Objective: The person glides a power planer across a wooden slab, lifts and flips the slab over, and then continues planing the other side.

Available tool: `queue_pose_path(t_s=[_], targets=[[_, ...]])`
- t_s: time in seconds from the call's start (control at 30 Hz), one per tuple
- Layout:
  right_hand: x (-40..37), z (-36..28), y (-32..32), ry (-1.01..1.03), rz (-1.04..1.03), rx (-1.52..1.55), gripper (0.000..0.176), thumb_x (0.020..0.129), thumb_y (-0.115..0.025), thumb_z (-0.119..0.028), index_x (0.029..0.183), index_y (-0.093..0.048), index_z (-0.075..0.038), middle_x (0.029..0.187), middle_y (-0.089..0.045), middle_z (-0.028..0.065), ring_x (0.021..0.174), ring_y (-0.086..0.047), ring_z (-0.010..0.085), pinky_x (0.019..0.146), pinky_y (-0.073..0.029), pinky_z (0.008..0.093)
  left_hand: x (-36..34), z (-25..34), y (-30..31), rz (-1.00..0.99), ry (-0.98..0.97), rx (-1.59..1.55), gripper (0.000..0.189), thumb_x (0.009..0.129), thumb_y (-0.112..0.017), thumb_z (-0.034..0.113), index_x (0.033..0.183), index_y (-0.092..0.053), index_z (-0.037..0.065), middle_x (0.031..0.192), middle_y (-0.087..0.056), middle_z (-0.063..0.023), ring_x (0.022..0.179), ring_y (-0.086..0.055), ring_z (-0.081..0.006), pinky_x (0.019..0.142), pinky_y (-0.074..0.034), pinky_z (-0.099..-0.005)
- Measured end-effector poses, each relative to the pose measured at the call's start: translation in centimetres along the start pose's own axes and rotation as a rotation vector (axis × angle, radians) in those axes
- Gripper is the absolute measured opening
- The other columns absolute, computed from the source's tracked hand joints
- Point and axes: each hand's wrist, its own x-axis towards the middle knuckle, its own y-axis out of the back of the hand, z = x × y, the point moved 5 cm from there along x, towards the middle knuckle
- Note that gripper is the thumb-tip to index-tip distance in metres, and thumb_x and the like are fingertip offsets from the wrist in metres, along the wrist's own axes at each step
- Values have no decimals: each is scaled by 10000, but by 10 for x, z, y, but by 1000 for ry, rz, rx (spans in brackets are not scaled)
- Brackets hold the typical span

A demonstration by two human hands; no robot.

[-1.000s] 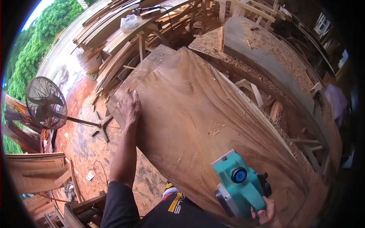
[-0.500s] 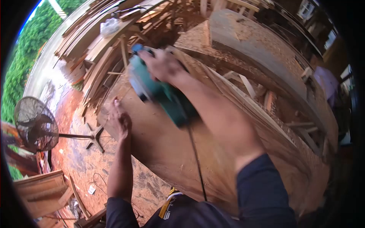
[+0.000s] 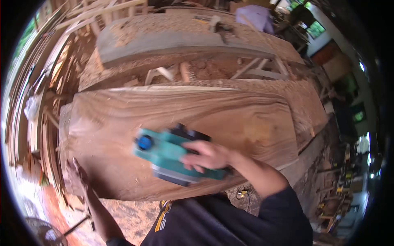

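A wide wooden slab (image 3: 111, 135) with dark wavy grain lies flat in front of me. On its middle rests a teal electric planer (image 3: 166, 151) with a blue front knob, slightly blurred by motion. My right hand (image 3: 205, 156) is wrapped around the planer's handle. At the slab's near left corner, my left hand (image 3: 78, 176) lies with its fingers stretched out, touching the wood and holding no tool. The planer's underside is hidden against the slab.
Beyond the slab, a grey-topped curved board (image 3: 164, 43) lies on a bench strewn with shavings. Stacked planks (image 3: 24, 106) line the left side. A standing fan (image 3: 43, 231) is at the lower left. A purple cloth-like bundle (image 3: 254, 18) sits at the back.
My view has turned to the right, so the slab now runs across it. The planer has swung from pointing away to pointing left, still in my right hand. My left hand stays at the slab's end.
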Motion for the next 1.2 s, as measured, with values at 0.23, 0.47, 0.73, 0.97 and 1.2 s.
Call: queue_pose_path(t_s=[0.23,0.47,0.73,0.97,1.2], targets=[[-369,139,29,-197,837,269,229,991,-642,-225,1038,-634,-1,742,-640,44,613,-577,103,565,-467,267,-28,136,-40,-290,-285,129,806,1013,-410,626,1612,-252,111,1681,-205,-148,1556,-164,-334,1219,-152,-582],[-575,231,-73,-169,1739,399,207,873,-729,-92,997,-613,26,685,-610,57,520,-558,151,509,-454,318,-238,459,-25,-399,-628,34,853,1000,-379,656,1588,-264,49,1655,-247,-191,1538,-193,-380,1216,-148,-595],[-688,342,-121,-425,2039,429,239,839,-810,-128,991,-643,-47,703,-634,21,548,-568,119,474,-437,273,-569,730,6,-583,-1097,-21,920,997,-226,714,1629,-42,70,1709,-22,-114,1573,4,-328,1240,-2,-596],[-739,433,-63,-331,2042,353,346,833,-825,-161,1097,-653,-17,816,-657,38,635,-580,141,543,-465,301,-674,820,-4,-523,-1192,-188,975,955,-372,701,1604,-175,0,1694,-147,-141,1568,-89,-336,1242,-62,-594],[-755,368,129,-268,1788,273,232,853,-725,-92,986,-577,29,643,-586,75,499,-544,167,478,-446,312,-689,849,2,-617,-1265,-230,982,958,-366,721,1609,-158,16,1685,-174,-150,1566,-102,-328,1246,-57,-589]])
